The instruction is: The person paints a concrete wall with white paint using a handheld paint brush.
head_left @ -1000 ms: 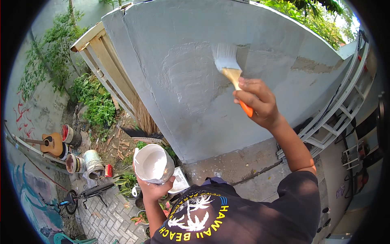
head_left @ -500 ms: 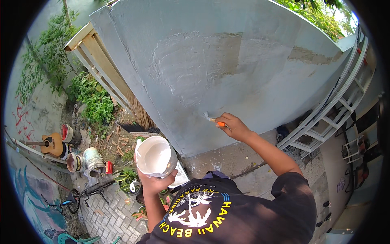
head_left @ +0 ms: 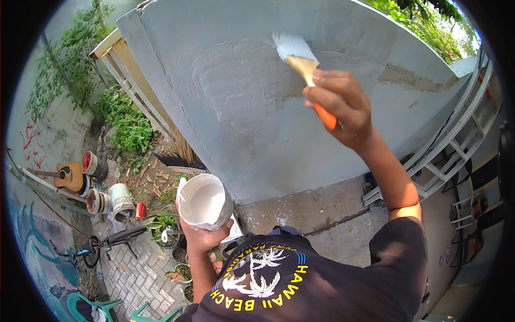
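Note:
My right hand (head_left: pixel 343 107) is raised in front of the grey wall (head_left: pixel 225 123), fingers closed on the orange-tipped handle of a paintbrush (head_left: pixel 301 61). The brush's bristles are white with paint and point up at the upper part of the wall; whether they touch it I cannot tell. Lower left, my left hand (head_left: pixel 201 236) holds a rounded paint container (head_left: pixel 206 201) with its wide mouth up. Pale paint coats its inside. Rough patches and a bare brownish patch (head_left: pixel 416 79) show on the wall.
An aluminium ladder (head_left: pixel 456 142) leans along the right side. To the left are a guitar (head_left: pixel 68 177), several stained buckets (head_left: pixel 122 201), a bicycle (head_left: pixel 115 244) and potted plants (head_left: pixel 163 231). A bundle of broom bristles (head_left: pixel 182 145) stands by the wall's left edge. Green chairs (head_left: pixel 107 306) are lower left.
My right hand has lifted the paintbrush from low on the wall to its upper part, with the bristles now pointing up. The container in my left hand stays nearly in place.

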`<action>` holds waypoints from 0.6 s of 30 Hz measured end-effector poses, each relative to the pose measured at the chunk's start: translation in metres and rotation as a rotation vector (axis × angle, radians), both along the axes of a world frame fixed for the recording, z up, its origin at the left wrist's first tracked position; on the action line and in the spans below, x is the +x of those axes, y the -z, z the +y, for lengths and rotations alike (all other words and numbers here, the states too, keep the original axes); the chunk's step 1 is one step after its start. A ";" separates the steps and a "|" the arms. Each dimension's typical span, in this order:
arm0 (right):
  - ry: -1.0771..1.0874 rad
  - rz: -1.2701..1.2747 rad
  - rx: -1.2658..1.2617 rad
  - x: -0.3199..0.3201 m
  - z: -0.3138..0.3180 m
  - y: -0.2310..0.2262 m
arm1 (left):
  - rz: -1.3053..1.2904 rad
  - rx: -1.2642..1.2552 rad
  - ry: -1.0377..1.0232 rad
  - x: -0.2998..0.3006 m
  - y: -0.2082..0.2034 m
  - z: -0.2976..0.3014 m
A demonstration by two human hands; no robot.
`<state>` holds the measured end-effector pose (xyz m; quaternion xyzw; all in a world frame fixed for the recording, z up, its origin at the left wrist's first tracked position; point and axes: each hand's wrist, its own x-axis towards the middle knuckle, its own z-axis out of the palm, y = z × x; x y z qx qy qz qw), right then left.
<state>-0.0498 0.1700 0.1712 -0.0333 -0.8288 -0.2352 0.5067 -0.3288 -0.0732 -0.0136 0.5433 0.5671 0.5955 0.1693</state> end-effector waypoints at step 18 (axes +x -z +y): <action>-0.138 -0.396 -0.736 0.018 0.040 0.129 | -0.095 0.069 -0.153 0.145 -0.005 -0.037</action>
